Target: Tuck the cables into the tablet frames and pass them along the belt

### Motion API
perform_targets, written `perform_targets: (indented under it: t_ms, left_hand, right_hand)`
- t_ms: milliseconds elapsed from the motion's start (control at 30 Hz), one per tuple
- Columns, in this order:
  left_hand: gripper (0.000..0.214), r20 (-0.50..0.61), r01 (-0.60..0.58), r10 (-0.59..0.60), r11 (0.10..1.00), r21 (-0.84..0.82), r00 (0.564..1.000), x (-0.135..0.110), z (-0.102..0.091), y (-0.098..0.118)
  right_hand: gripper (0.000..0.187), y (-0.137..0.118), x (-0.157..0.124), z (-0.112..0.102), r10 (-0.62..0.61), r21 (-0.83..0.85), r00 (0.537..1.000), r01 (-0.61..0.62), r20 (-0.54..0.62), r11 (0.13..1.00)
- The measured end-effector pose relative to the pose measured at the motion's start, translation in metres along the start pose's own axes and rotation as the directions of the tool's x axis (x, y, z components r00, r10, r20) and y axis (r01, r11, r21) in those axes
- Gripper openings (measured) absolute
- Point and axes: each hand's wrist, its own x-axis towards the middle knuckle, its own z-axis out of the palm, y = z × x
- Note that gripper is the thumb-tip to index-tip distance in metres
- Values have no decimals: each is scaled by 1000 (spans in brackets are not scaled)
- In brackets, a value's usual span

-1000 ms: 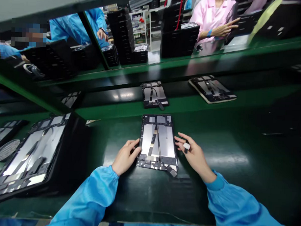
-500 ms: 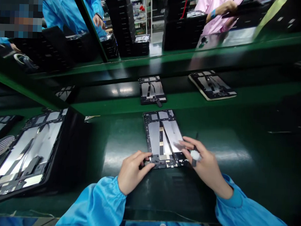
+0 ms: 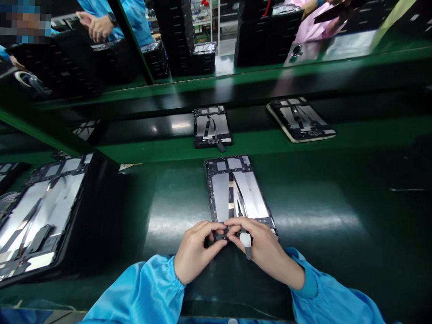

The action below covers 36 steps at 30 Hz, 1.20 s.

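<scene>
Open tablet housing lies flat on the green tabletop, long side pointing away from the person, its near edge right at both hands. L hand and R hand come together there, fingers curled in and close to touching over a small dark part at the housing's near edge (too covered to tell if it's pinched or just touched). R grip is clamped on a white-wrapped tool, dark tip poking out below the fingers. A thin black point sits just above the hands, can't tell if it's tool or cable. Inside the housing: two silver panels w/ a gold-and-black strip between them.

Beyond, on a higher green level, two more open tablet housings, well apart. Larger open housing on the L, well away from the hands. Further on: stacks of black trays, a co-worker's hand by a blue sleeve, and a pink smock. Any print on the parts is too small to read
</scene>
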Motion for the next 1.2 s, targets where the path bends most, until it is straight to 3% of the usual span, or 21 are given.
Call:
perform_targets:
  t_ms: [167, 333, 600, 767, 833, 933, 1067, 1200]
  left_hand:
    - [12, 17, -66, 64, 995, 79, 998, -1, -2, -1]
    - [9, 56, -36, 28, 988, 153, 998, -3, 2, 0]
    - [11, 42, -98, 90, 968, 230, 995, -9, 3, -2]
    - [8, 90, 35, -51, 985, 167, 995, -1, -1, 3]
    - [8, 115, 36, -60, 979, 200, 992, 1, -2, 5]
    - [11, 96, -125, 96, 924, 362, 991, -3, -3, 4]
    - [25, 121, -363, 374, 694, 622, 920, -19, -5, -5]
    - [30, 166, -438, 448, 615, 656, 878, -27, -8, -14]
  right_hand:
    - [30, -1, -2, 0, 2, -25, 1000, -2, 26, 1000]
    - [41, 1, -4, -2, -13, -23, 994, 15, 106, 1000]
    - [48, 4, -7, 7, -56, -53, 998, 58, 24, 997]
    - [47, 4, -7, 8, -75, -58, 997, 75, 10, 995]
    - [49, 4, -7, 7, -78, -66, 997, 80, 22, 995]
    - [54, 5, -7, 7, -83, -75, 996, 86, 34, 993]
    - [54, 7, -7, 8, -80, -59, 997, 81, 24, 995]
    - [52, 8, -8, 8, -73, -40, 997, 74, 28, 996]
